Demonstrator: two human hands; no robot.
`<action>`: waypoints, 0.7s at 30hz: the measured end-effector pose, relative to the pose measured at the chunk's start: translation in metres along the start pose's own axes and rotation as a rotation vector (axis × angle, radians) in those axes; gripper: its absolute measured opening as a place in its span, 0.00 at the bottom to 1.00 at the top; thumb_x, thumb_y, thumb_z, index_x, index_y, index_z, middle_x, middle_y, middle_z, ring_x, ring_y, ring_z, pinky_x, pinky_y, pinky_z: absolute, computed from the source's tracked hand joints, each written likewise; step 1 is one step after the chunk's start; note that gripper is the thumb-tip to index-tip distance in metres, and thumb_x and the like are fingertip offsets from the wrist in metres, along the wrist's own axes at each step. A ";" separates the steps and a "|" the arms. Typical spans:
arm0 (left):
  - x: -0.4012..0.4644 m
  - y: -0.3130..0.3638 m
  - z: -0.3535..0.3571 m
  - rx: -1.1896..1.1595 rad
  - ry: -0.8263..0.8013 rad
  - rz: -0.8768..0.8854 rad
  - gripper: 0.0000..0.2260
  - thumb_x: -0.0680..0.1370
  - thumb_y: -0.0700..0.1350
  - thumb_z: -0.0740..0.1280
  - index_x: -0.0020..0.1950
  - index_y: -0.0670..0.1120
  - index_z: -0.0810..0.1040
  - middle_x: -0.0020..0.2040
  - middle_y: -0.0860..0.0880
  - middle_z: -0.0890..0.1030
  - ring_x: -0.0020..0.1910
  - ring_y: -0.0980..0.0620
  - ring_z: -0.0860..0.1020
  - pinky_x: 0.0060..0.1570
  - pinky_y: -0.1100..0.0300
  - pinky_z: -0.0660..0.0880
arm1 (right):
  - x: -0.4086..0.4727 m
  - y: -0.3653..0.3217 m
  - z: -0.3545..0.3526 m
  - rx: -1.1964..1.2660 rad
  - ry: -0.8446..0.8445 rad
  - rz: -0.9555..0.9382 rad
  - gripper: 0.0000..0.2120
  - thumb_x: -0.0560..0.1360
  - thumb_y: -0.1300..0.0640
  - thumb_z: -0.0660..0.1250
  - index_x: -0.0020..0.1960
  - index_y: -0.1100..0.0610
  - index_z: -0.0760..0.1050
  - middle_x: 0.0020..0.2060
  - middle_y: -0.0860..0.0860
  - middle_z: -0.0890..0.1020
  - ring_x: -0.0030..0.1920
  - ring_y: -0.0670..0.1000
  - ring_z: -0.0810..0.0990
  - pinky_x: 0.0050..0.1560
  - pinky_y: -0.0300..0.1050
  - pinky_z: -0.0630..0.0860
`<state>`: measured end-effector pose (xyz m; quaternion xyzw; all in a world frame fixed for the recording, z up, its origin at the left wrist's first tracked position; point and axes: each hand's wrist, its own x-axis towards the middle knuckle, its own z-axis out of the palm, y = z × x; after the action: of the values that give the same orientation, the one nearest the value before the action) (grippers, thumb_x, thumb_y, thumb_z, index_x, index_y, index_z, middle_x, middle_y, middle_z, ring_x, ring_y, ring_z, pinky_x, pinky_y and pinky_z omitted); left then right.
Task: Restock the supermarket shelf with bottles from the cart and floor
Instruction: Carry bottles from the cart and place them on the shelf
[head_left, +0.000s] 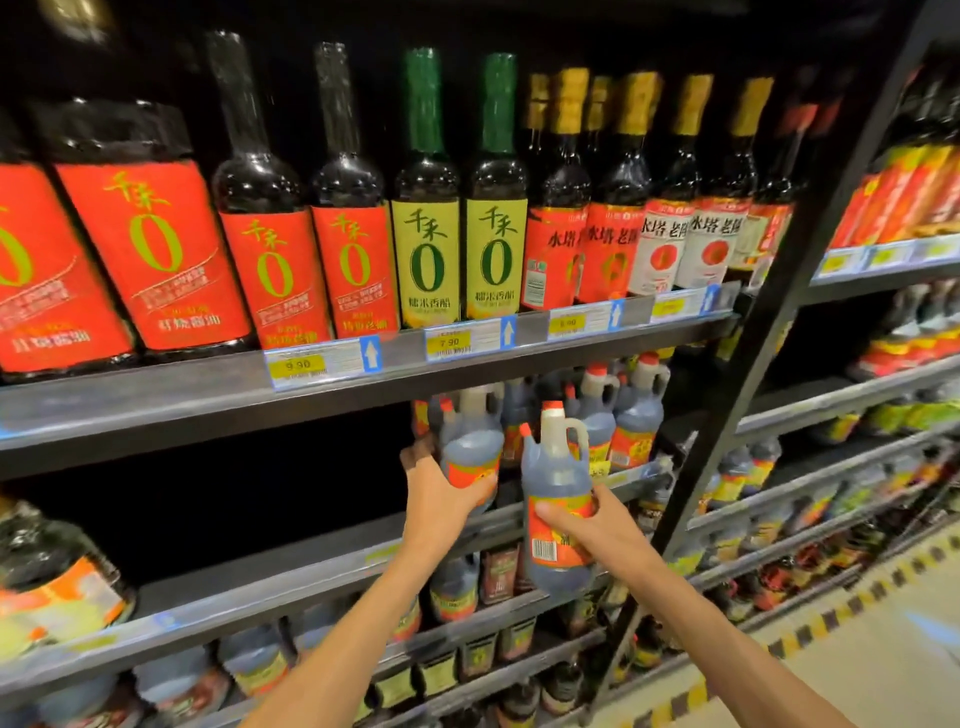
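Supermarket shelving fills your view. Your right hand grips a jug before the middle shelf; your left hand clasps another jug at its edge. Tall bottles line the shelf above.

Dim, warm store light, black shelf recesses, glare on glass necks, overall softness, wide-angle bending at edges.

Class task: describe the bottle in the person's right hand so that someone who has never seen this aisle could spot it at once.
Find the second shelf, below the row of tall red- and green-labelled bottles. In front of its right end, the right hand holds a handled jug of dark liquid with a red cap. Unlike its shelved neighbours, it hangs off the shelf, barcode facing you.
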<state>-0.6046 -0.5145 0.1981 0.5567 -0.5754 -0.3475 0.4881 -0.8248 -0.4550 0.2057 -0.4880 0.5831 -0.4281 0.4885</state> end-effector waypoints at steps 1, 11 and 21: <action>-0.001 -0.003 0.001 0.007 0.005 0.003 0.19 0.67 0.50 0.82 0.54 0.50 0.81 0.48 0.54 0.86 0.46 0.61 0.84 0.47 0.60 0.82 | 0.004 -0.002 0.000 0.005 0.001 -0.007 0.32 0.69 0.48 0.81 0.69 0.47 0.72 0.58 0.47 0.84 0.54 0.47 0.86 0.49 0.42 0.82; 0.004 -0.049 0.004 0.199 0.081 -0.098 0.31 0.65 0.69 0.77 0.54 0.50 0.74 0.50 0.49 0.79 0.50 0.52 0.80 0.48 0.51 0.80 | 0.038 -0.028 -0.009 -0.015 -0.033 -0.164 0.33 0.70 0.48 0.80 0.70 0.48 0.71 0.61 0.46 0.83 0.57 0.45 0.84 0.55 0.44 0.82; -0.005 -0.039 0.004 0.232 0.079 -0.060 0.34 0.68 0.68 0.74 0.64 0.48 0.72 0.57 0.49 0.76 0.58 0.49 0.77 0.55 0.50 0.79 | 0.078 -0.023 0.014 -0.159 0.066 -0.290 0.28 0.69 0.49 0.81 0.60 0.54 0.70 0.55 0.53 0.80 0.55 0.51 0.81 0.53 0.49 0.80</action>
<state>-0.5971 -0.5156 0.1590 0.6396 -0.5754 -0.2706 0.4320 -0.8107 -0.5357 0.2145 -0.5896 0.5545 -0.4624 0.3620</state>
